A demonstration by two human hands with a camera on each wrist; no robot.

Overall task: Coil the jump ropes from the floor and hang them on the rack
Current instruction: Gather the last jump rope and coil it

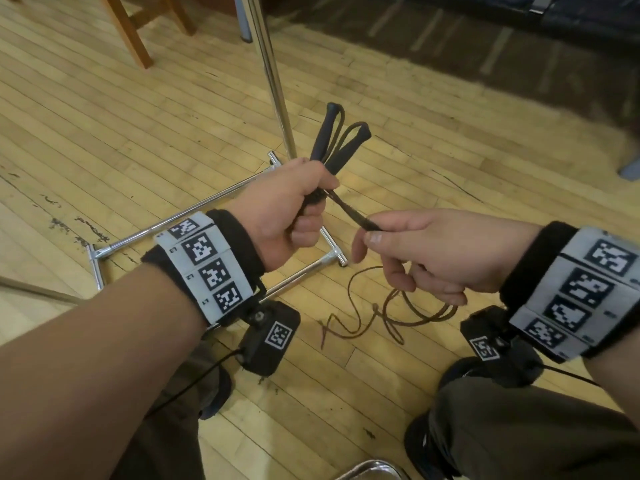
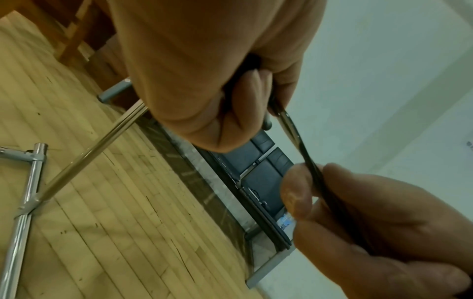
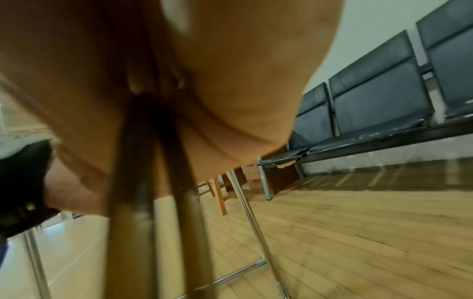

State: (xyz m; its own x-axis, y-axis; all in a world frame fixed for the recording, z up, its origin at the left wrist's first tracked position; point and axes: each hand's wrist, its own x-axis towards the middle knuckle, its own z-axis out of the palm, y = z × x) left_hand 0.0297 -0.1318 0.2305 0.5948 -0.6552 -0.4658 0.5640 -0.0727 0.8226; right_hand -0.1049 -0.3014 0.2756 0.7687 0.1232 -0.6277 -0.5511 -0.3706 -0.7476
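I see open plank floor [image 1: 104, 109] to my left, scuffed and pale; a row of dark padded seats [image 3: 379, 97] lines the far edge. The chrome rack [image 1: 273, 84] stands just ahead, its tubular base [image 1: 180, 216] under my left wrist. My left hand [image 1: 287, 213] is fisted round the jump rope [image 1: 332, 140], dark handles and folded loops poking up. My right hand [image 1: 426, 251] pinches the thin brown cord, whose slack lies tangled on the floor below.
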